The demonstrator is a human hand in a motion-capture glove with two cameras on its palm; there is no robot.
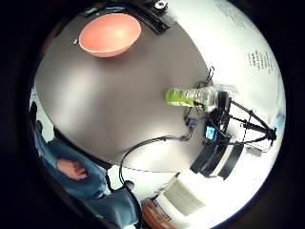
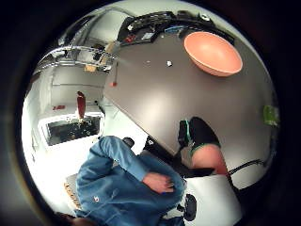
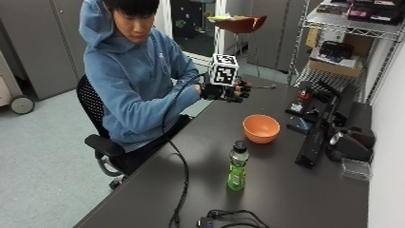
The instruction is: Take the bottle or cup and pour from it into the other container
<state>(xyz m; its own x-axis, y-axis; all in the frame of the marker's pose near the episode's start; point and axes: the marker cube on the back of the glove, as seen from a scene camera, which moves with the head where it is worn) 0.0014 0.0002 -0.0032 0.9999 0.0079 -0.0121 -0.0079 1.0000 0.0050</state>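
Your gloved right hand hovers above the tabletop, well apart from both containers, grasping nothing; whether its fingers are curled or relaxed cannot be told. The bottle stands upright near the middle of the tabletop with its cap on, and the orange bowl sits beyond it, apart.

If you reach down too fast, you could knock the tall, narrow bottle over, and it may roll toward the cable lying beside it. The cap looks to be in place, so tipping it as it stands would likely pour nothing. Pouring from too high could splash past the bowl's rim.

The bottle has a green label; its writing is too small to read.
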